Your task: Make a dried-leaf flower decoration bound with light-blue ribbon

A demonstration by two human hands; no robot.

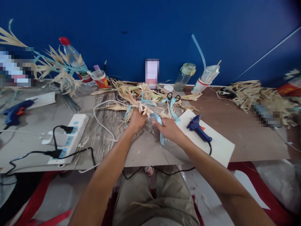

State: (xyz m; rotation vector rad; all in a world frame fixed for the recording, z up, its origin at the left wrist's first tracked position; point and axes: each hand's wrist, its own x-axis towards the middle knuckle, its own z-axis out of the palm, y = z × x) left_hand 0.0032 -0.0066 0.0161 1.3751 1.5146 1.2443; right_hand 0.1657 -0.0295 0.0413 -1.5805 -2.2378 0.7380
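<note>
My left hand is closed at the base of a spray of pale dried-husk flowers; its fingertips are partly hidden by the petals. A light blue ribbon runs from the flowers to my right hand, which pinches it between thumb and fingers. One end of the ribbon dangles below that hand. Just beyond both hands lie loose dried corn husks and black-handled scissors. To the right, a blue glue gun rests on a white board.
A white power strip with black plugs lies left. Another glue gun sits farther left. Along the blue wall stand a red-capped bottle, a pen cup, a phone, a glass bottle and a paper cup.
</note>
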